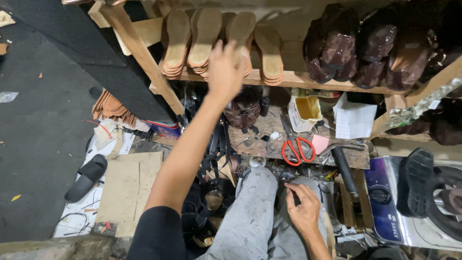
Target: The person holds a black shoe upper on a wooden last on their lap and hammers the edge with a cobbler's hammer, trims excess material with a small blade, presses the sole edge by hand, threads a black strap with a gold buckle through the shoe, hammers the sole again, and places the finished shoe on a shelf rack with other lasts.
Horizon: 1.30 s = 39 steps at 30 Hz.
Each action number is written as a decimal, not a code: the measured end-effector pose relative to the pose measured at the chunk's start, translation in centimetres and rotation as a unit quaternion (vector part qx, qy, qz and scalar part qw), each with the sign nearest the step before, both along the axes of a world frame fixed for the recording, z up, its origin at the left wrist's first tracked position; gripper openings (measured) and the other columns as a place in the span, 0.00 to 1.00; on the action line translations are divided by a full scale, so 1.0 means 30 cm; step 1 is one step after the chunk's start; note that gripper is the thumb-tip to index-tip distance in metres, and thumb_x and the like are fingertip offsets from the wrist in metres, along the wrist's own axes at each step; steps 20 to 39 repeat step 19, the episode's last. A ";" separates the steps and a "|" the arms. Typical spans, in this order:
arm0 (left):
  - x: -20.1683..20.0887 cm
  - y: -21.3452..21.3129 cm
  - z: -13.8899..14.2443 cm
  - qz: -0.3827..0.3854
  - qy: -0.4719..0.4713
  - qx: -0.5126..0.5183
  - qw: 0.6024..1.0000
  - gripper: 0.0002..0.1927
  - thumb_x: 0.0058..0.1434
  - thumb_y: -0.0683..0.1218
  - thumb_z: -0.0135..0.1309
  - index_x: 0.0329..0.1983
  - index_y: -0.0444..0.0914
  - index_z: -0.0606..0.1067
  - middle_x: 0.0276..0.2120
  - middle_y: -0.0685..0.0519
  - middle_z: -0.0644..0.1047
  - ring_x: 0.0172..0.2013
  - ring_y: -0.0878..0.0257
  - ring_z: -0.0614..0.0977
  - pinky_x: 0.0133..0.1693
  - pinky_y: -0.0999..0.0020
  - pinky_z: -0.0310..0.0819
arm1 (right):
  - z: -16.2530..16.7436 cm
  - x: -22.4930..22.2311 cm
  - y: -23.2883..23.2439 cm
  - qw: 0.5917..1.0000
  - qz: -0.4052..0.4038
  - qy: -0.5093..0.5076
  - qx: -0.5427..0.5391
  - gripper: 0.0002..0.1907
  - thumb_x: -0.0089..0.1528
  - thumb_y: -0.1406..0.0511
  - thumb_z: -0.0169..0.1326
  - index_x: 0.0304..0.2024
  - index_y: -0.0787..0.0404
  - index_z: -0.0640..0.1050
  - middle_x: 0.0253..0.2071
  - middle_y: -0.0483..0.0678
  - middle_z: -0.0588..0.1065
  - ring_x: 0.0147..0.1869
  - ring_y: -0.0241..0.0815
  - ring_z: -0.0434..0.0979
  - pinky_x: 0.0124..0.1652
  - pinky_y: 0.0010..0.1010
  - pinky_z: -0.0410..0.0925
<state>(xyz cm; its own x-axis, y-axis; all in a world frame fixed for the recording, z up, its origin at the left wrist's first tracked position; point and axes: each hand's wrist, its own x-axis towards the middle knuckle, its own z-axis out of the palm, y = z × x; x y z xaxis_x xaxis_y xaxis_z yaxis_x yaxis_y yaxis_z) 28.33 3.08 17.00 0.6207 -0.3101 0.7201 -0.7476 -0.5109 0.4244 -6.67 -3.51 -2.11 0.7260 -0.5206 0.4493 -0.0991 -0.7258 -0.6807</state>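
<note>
Your left hand [225, 67] is reaching, fingers spread and holding nothing, among four stacks of soles [177, 43] at the top of the frame; your right hand [303, 207] is resting curled on your knee [260, 192], and whether it holds anything I cannot tell.

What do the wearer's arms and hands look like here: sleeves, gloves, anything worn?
Both hands are bare: no gloves, and no rings or watch that I can make out. The left hand is on a long bare forearm with a short black sleeve at the upper arm. The right hand shows only a bare wrist and forearm to the frame edge; no sleeve is visible there.
</note>
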 end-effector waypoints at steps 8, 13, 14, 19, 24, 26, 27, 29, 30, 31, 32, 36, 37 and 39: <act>0.152 0.125 0.125 0.112 0.019 0.140 0.984 0.22 0.55 0.50 0.64 0.45 0.31 0.73 0.43 0.33 0.76 0.46 0.37 0.76 0.47 0.46 0.71 | -0.025 -0.014 -0.032 1.000 -0.014 0.008 -0.008 0.09 0.56 0.71 0.58 0.40 0.60 0.82 0.34 0.52 0.78 0.38 0.52 0.78 0.40 0.38 0.70; 0.148 0.107 0.147 0.077 0.014 0.132 0.988 0.16 0.57 0.38 0.55 0.49 0.30 0.71 0.41 0.33 0.76 0.43 0.36 0.78 0.45 0.45 0.72 | -0.018 -0.007 -0.030 1.000 -0.008 0.002 -0.012 0.09 0.56 0.71 0.58 0.39 0.60 0.82 0.34 0.51 0.78 0.38 0.52 0.78 0.40 0.37 0.70; 0.141 0.098 0.153 0.076 0.007 0.125 0.989 0.15 0.58 0.37 0.54 0.48 0.30 0.71 0.42 0.32 0.75 0.44 0.36 0.78 0.46 0.45 0.72 | -0.018 -0.004 -0.031 1.000 -0.010 0.006 -0.013 0.09 0.56 0.71 0.58 0.39 0.60 0.82 0.34 0.51 0.78 0.38 0.52 0.78 0.40 0.37 0.70; 0.069 0.123 0.197 0.063 -0.016 0.050 0.997 0.17 0.59 0.36 0.53 0.52 0.33 0.73 0.45 0.33 0.76 0.52 0.37 0.76 0.55 0.49 0.70 | -0.002 -0.005 -0.026 1.000 -0.011 0.005 -0.004 0.09 0.56 0.71 0.58 0.39 0.60 0.82 0.34 0.51 0.79 0.37 0.51 0.78 0.41 0.37 0.70; 0.069 0.123 0.197 0.063 -0.016 0.050 0.997 0.17 0.59 0.36 0.53 0.52 0.33 0.73 0.45 0.33 0.76 0.52 0.37 0.76 0.55 0.49 0.70 | -0.002 -0.005 -0.026 1.000 -0.011 0.005 -0.004 0.09 0.56 0.71 0.58 0.39 0.60 0.82 0.34 0.51 0.79 0.37 0.51 0.78 0.41 0.37 0.70; 0.069 0.123 0.197 0.063 -0.016 0.050 0.997 0.17 0.59 0.36 0.53 0.52 0.33 0.73 0.45 0.33 0.76 0.52 0.37 0.76 0.55 0.49 0.70 | -0.002 -0.005 -0.026 1.000 -0.011 0.005 -0.004 0.09 0.56 0.71 0.58 0.39 0.60 0.82 0.34 0.51 0.79 0.37 0.51 0.78 0.41 0.37 0.70; 0.069 0.123 0.197 0.063 -0.016 0.050 0.997 0.17 0.59 0.36 0.53 0.52 0.33 0.73 0.45 0.33 0.76 0.52 0.37 0.76 0.55 0.49 0.70 | -0.002 -0.005 -0.026 1.000 -0.011 0.005 -0.004 0.09 0.56 0.71 0.58 0.39 0.60 0.82 0.34 0.51 0.79 0.37 0.51 0.78 0.41 0.37 0.70; 0.069 0.123 0.197 0.063 -0.016 0.050 0.997 0.17 0.59 0.36 0.53 0.52 0.33 0.73 0.45 0.33 0.76 0.52 0.37 0.76 0.55 0.49 0.70 | -0.002 -0.005 -0.026 1.000 -0.011 0.005 -0.004 0.09 0.56 0.71 0.58 0.39 0.60 0.82 0.34 0.51 0.79 0.37 0.51 0.78 0.41 0.37 0.70; 0.069 0.123 0.197 0.063 -0.016 0.050 0.997 0.17 0.59 0.36 0.53 0.52 0.33 0.73 0.45 0.33 0.76 0.52 0.37 0.76 0.55 0.49 0.70 | -0.002 -0.005 -0.026 1.000 -0.011 0.005 -0.004 0.09 0.56 0.71 0.58 0.39 0.60 0.82 0.34 0.51 0.79 0.37 0.51 0.78 0.41 0.37 0.70; 0.069 0.123 0.197 0.063 -0.016 0.050 0.997 0.17 0.59 0.36 0.53 0.52 0.33 0.73 0.45 0.33 0.76 0.52 0.37 0.76 0.55 0.49 0.70 | -0.002 -0.005 -0.026 1.000 -0.011 0.005 -0.004 0.09 0.56 0.71 0.58 0.39 0.60 0.82 0.34 0.51 0.79 0.37 0.51 0.78 0.41 0.37 0.70; 0.069 0.123 0.197 0.063 -0.016 0.050 0.997 0.17 0.59 0.36 0.53 0.52 0.33 0.73 0.45 0.33 0.76 0.52 0.37 0.76 0.55 0.49 0.70 | -0.002 -0.005 -0.026 1.000 -0.011 0.005 -0.004 0.09 0.56 0.71 0.58 0.39 0.60 0.82 0.34 0.51 0.79 0.37 0.51 0.78 0.41 0.37 0.70; 0.069 0.123 0.197 0.063 -0.016 0.050 0.997 0.17 0.59 0.36 0.53 0.52 0.33 0.73 0.45 0.33 0.76 0.52 0.37 0.76 0.55 0.49 0.70 | -0.002 -0.005 -0.026 1.000 -0.011 0.005 -0.004 0.09 0.56 0.71 0.58 0.39 0.60 0.82 0.34 0.51 0.79 0.37 0.51 0.78 0.41 0.37 0.70; 0.069 0.123 0.197 0.063 -0.016 0.050 0.997 0.17 0.59 0.36 0.53 0.52 0.33 0.73 0.45 0.33 0.76 0.52 0.37 0.76 0.55 0.49 0.70 | -0.002 -0.005 -0.026 1.000 -0.011 0.005 -0.004 0.09 0.56 0.71 0.58 0.39 0.60 0.82 0.34 0.51 0.79 0.37 0.51 0.78 0.41 0.37 0.70; 0.069 0.123 0.197 0.063 -0.016 0.050 0.997 0.17 0.59 0.36 0.53 0.52 0.33 0.73 0.45 0.33 0.76 0.52 0.37 0.76 0.55 0.49 0.70 | -0.002 -0.005 -0.026 1.000 -0.011 0.005 -0.004 0.09 0.56 0.71 0.58 0.39 0.60 0.82 0.34 0.51 0.79 0.37 0.51 0.78 0.41 0.37 0.70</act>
